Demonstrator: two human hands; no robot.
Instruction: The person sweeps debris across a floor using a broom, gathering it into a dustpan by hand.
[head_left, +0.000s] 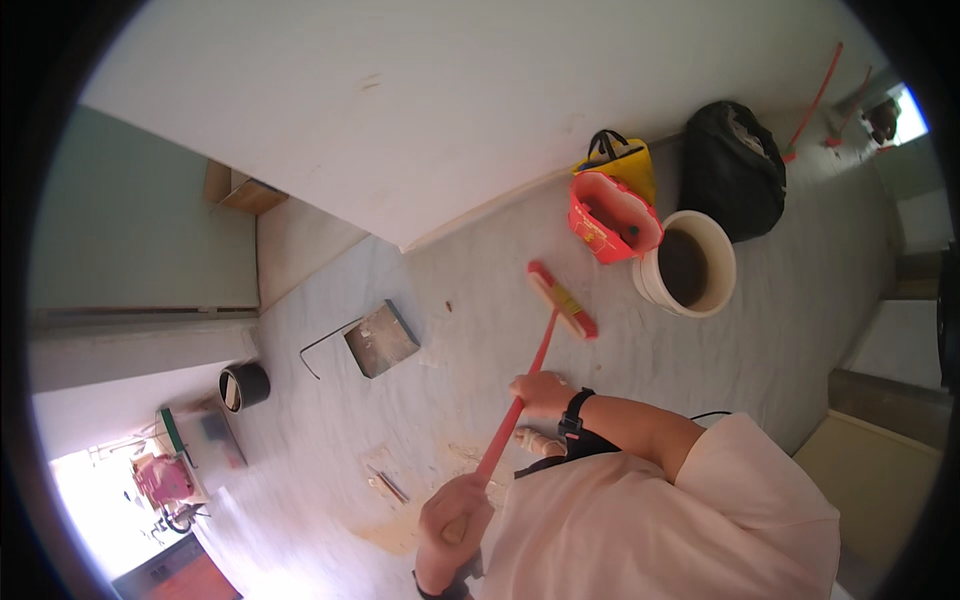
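A push broom with a red handle (501, 442) lies slantwise across the view in both hands. My right hand (544, 394) grips the shaft on the side nearer the broom head (562, 300), which has a wooden block with red and yellow bristles and rests at the pale floor. My left hand (454, 517) is closed around the handle's upper end; its tan tip shows by the palm. A metal dustpan (382, 339) with a bent rod handle sits on the floor, apart from the broom. Scattered debris (469, 452) lies near my foot (536, 441).
A red bag (611, 236), yellow bag (637, 169), white bucket (716, 274) of dark contents and black sack (731, 176) stand by the wall. A slim tool (390, 486) lies on the floor. A black bucket (246, 386), plastic box (206, 439) and cardboard box (251, 195) are left.
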